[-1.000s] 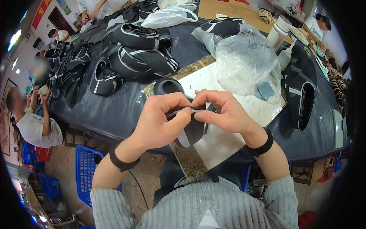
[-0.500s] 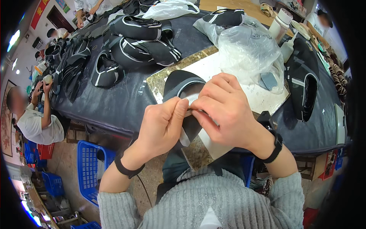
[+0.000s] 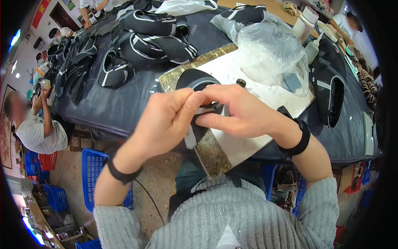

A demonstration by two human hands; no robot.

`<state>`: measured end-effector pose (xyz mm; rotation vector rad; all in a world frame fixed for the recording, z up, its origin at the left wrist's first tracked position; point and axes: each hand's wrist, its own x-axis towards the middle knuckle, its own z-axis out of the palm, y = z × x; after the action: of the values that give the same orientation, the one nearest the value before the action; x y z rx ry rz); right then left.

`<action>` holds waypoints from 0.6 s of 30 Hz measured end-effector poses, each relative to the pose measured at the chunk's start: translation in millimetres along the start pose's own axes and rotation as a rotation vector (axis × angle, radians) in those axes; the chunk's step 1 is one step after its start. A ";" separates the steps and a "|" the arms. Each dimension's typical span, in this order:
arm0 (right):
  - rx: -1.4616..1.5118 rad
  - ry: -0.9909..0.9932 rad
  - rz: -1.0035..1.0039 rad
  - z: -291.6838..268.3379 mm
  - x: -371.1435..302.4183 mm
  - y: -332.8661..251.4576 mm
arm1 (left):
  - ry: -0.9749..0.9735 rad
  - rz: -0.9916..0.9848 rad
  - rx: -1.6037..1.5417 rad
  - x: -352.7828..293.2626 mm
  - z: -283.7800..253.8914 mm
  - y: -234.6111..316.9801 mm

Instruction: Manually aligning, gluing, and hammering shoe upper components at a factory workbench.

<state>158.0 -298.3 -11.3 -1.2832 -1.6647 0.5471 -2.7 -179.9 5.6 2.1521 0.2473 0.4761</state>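
A black shoe upper (image 3: 190, 77) with grey and whitish trim is held between my hands over a white board (image 3: 232, 147). My left hand (image 3: 166, 120) is closed, its thumb pressed against the bent forefinger on the trimmed edge. From the other side my right hand (image 3: 238, 112) curls round the piece, forefinger over the opening and thumb below. A pale strip of the trim shows between the two thumbs. The fingers hide much of the upper's middle, and the exact pinch of the right fingertips is partly covered.
Stacked black shoe uppers (image 3: 151, 47) lie on the dark-covered table (image 3: 120, 112); others (image 3: 331, 97) sit at right. A clear plastic bag (image 3: 265, 52), white bottle (image 3: 306, 23) and small dark knob (image 3: 241, 82) are near the board. Blue basket (image 3: 93, 178) stands below. A co-worker (image 3: 39, 128) sits left.
Both hands have shifted slightly upward in view with the upper. My right thumb and forefinger have spread farther apart around it, and my forearms have moved outward. The small dark knob now shows.
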 end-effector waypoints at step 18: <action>0.118 -0.125 0.573 85.0 -95.4 -36.5 | -0.388 -0.482 -0.252 -104.2 25.2 -3.4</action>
<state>68.0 -383.0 -60.2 -1.6667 -1.3238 1.0672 -86.6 -232.3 -36.0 1.8097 0.4446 -0.1795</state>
